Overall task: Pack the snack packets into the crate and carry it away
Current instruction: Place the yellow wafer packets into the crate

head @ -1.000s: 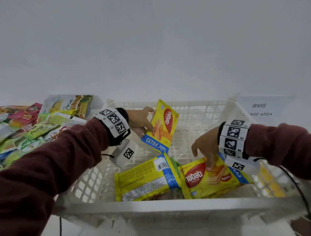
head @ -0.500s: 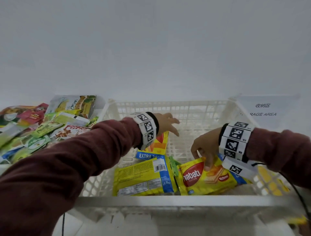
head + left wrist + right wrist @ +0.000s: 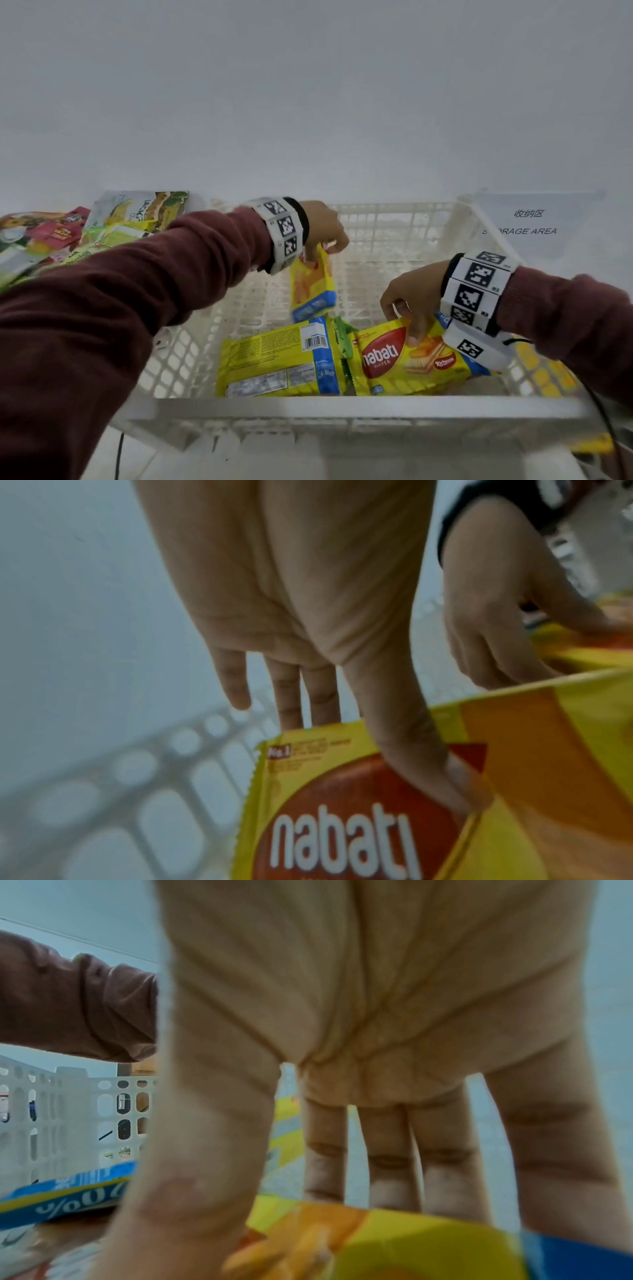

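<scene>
A white lattice crate [image 3: 342, 407] stands in front of me. My left hand [image 3: 323, 246] is over its middle and pinches the top edge of a yellow Nabati packet [image 3: 311, 287], which hangs upright; the left wrist view shows the thumb [image 3: 428, 764] on the packet's front [image 3: 342, 818] and the fingers behind it. My right hand [image 3: 404, 325] grips the far edge of another Nabati wafer packet [image 3: 411, 359] lying in the crate's right half. A third yellow packet [image 3: 277, 359] lies back side up beside it, with a green packet [image 3: 342, 339] between them.
A heap of assorted snack packets [image 3: 68, 233] lies on the surface left of the crate. A paper sign reading STORAGE AREA [image 3: 527, 222] sits behind the crate's right corner. The white wall rises close behind. The crate's far half shows bare floor.
My left hand has moved right, deeper over the crate; half a second ago its fingers were spread above the packet, now they pinch its top. The right hand stays on its packet.
</scene>
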### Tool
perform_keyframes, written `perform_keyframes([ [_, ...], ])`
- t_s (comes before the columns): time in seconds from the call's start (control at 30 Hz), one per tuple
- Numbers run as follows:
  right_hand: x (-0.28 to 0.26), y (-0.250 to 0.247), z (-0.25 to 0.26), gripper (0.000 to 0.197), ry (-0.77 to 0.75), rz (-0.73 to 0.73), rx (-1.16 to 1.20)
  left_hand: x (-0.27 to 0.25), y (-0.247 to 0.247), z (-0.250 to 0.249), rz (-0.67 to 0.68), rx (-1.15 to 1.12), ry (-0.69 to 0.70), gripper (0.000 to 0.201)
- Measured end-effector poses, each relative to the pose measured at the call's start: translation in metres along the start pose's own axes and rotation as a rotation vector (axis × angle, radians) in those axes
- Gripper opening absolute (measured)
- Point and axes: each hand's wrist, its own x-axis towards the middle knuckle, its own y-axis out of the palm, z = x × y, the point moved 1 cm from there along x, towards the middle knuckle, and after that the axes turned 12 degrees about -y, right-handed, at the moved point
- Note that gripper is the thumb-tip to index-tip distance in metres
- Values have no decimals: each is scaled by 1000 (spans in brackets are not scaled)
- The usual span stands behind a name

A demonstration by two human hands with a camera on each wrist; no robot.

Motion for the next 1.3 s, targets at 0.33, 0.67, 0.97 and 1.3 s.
perform_keyframes([
  [0.33, 4, 2, -3, 33, -17, -9, -31, -5, 44, -4, 283, -337, -260, 43],
  [0.67, 10, 1, -6, 34, -18, 28, -31, -23, 57, -1, 239, -406, -317, 75],
  [0.97, 3, -5, -11, 33, -77, -30, 68, -27, 75, -5, 198, -247, -247, 81],
  [1.3, 14, -67, -17, 26, 73, -538, -20, -39, 58, 17, 166, -529, -299, 95],
])
